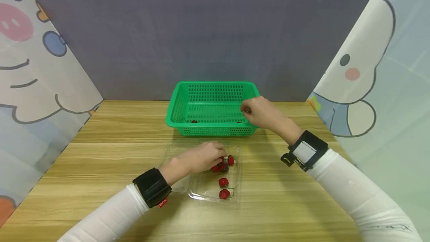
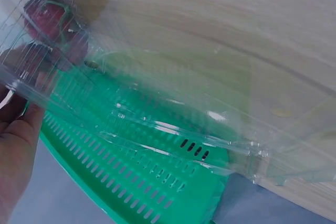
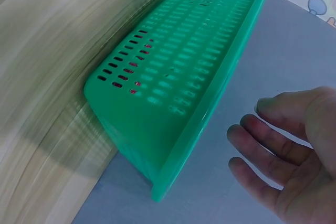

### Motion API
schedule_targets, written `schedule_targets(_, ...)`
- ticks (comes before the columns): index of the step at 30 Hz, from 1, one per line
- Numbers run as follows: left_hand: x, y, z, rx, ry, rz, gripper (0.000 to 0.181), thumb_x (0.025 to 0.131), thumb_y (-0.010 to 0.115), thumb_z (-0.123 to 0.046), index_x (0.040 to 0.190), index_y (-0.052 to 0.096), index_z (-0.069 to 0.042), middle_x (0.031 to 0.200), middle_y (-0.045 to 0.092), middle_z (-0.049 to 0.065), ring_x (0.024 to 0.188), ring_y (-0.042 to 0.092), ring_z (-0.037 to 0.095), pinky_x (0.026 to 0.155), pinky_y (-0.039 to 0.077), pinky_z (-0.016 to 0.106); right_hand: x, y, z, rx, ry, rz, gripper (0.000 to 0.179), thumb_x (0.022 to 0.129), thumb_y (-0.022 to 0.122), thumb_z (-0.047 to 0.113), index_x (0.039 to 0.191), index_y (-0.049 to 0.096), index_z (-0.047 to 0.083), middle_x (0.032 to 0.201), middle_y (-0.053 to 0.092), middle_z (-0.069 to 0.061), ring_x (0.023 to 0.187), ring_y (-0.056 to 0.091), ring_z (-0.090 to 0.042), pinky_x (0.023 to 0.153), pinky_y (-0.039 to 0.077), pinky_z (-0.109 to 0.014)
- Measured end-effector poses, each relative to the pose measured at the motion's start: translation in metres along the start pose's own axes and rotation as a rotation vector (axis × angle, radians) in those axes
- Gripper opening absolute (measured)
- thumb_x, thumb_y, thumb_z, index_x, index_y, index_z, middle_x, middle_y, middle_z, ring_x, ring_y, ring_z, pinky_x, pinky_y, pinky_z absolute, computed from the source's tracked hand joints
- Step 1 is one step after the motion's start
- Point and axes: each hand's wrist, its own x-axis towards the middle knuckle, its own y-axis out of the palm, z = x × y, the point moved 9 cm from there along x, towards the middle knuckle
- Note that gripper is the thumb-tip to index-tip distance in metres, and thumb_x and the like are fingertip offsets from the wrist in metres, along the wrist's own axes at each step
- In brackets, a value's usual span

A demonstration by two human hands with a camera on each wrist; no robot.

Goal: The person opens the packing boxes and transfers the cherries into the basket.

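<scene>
In the head view my left hand (image 1: 205, 157) reaches into a clear plastic clamshell box (image 1: 205, 195), its bent fingertips on a red cherry (image 1: 221, 158) that they partly cover. More cherries lie close by, one of them dark (image 1: 224, 167); two red ones (image 1: 224, 194) with thin green stems sit nearer the front. The box wall partly veils the left fingers in the left wrist view. Over the right rim of a green plastic basket (image 1: 215, 124) is my right hand (image 1: 262, 112). Its fingers are loosely bent and hold nothing, thumb apart, in the right wrist view.
A few cherries (image 1: 194, 121) lie inside the basket along its front wall. The basket stands behind the box on a wooden table (image 1: 111, 152). A grey wall (image 1: 215, 33) rises behind, with cartoon-printed panels (image 1: 369, 85) on both sides.
</scene>
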Motion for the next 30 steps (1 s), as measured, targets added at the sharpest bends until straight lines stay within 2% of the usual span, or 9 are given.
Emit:
schedule_targets(7, -0.004, -0.004, 0.001, -0.014, 0.017, -0.029, 0.010, 0.095, 0.066, -0.007, 0.103, 0.071, -0.006, 0.106, 0.063, 0.001, 0.098, 0.064, 0.014, 0.083, 0.047, 0.016, 0.000, 0.001, 0.010, 0.001, -0.022, 0.004, 0.007, 0.093, 0.066, 0.010, 0.098, 0.071, 0.008, 0.091, 0.066, -0.001, 0.082, 0.064, -0.016, 0.071, 0.051, -0.028)
schedule_targets(18, -0.008, -0.013, 0.006, 0.001, 0.002, -0.060, 0.011, 0.096, 0.065, -0.009, 0.104, 0.071, -0.007, 0.107, 0.063, 0.000, 0.101, 0.063, 0.014, 0.086, 0.046, 0.017, -0.004, -0.002, 0.036, -0.007, -0.126, -0.065, 0.006, 0.092, 0.067, 0.008, 0.096, 0.071, 0.010, 0.094, 0.067, 0.000, 0.091, 0.066, -0.019, 0.079, 0.050, -0.029)
schedule_targets(26, -0.011, -0.025, 0.008, 0.040, 0.014, -0.115, 0.010, 0.096, 0.065, -0.009, 0.103, 0.071, -0.006, 0.102, 0.063, 0.000, 0.097, 0.063, 0.014, 0.085, 0.047, 0.021, -0.008, -0.004, 0.047, -0.009, -0.166, -0.096, 0.005, 0.091, 0.068, 0.007, 0.093, 0.071, 0.010, 0.092, 0.066, 0.001, 0.086, 0.064, -0.015, 0.076, 0.049, -0.026)
schedule_targets(30, -0.012, -0.032, 0.008, 0.043, 0.025, -0.152, 0.008, 0.095, 0.065, -0.008, 0.101, 0.071, -0.006, 0.100, 0.063, 0.000, 0.094, 0.063, 0.014, 0.084, 0.047, 0.021, -0.010, -0.002, 0.051, 0.003, -0.178, -0.092, 0.005, 0.090, 0.068, 0.005, 0.092, 0.071, 0.009, 0.089, 0.065, 0.001, 0.080, 0.064, -0.017, 0.071, 0.048, -0.025)
